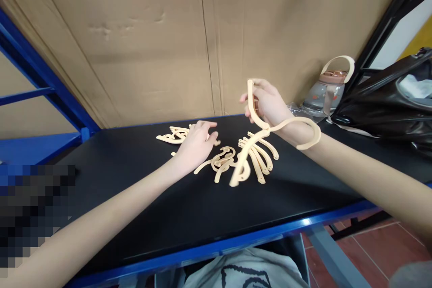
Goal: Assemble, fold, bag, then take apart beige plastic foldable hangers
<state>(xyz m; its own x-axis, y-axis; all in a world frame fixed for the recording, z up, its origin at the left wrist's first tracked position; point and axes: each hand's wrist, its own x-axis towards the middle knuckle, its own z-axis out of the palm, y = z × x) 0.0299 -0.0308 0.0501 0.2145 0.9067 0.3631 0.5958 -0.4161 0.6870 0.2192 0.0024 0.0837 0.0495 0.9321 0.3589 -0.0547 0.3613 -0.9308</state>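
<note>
Gripping cream jointed piece [265, 129] by upper arm w/ R hand [268, 101], fingers closed, raised above blk table [202, 216]. Holding L hand [198, 139] half-curled over loose pieces [168, 140]; can't tell if grasping any. Might swing/slip if pinched at 1 end only; could snag pile [221, 172] below.

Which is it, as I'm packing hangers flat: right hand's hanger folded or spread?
Spread: the hanger has its arms running apart from the middle, one up, one down.
</note>
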